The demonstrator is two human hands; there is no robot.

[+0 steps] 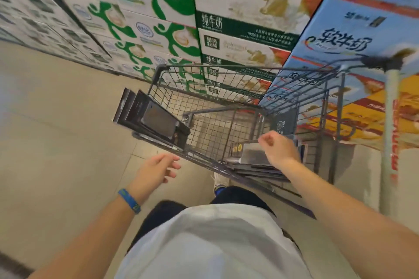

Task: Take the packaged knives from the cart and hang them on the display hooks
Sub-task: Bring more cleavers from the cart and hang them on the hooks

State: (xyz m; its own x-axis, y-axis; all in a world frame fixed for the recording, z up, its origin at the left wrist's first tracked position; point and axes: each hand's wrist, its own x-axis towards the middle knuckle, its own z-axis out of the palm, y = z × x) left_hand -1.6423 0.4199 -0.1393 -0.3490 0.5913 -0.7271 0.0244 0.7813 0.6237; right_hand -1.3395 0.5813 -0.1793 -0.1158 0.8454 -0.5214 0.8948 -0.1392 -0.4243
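A dark wire shopping cart (226, 70) stands in front of me. Several dark flat knife packages (149, 115) lean stacked at its left end. More flat packages (251, 154) lie in the near part of the cart, one showing a gold label. My right hand (277, 146) hovers just over these near packages with fingers loosely curled, holding nothing. My left hand (158, 166) is outside the cart, near its front rail, fingers relaxed and empty; a blue wristband sits on that wrist. No display hooks are in view.
Stacked milk cartons with green and white print (140, 13) and dark green print (244, 7) rise behind the cart. Blue and orange cartons (353, 38) crowd the right side. A pale post (391, 133) stands at right. Beige floor (56, 108) spreads to the left.
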